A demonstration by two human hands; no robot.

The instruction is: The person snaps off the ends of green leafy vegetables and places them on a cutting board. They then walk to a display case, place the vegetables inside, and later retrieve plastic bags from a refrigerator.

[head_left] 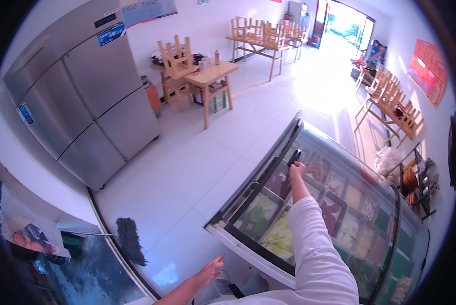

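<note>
My right hand [297,170] is closed on a black handle [295,156] of the sliding glass lid on a food display cooler [246,268], with my white-sleeved arm reaching over it. Under the glass are trays of green leafy vegetables [254,217], dark red items [332,213] and pale foods [349,226]. My left hand [209,269] hangs near the cooler's front left corner, fingers apart and holding nothing.
A steel refrigerator [114,76] stands left. A mop [130,241] lies by the raised edge at lower left. Wooden tables [213,73] with upturned stools [268,33] line the room. A black rack [416,183] is at right; a bright doorway [342,30] is at the back.
</note>
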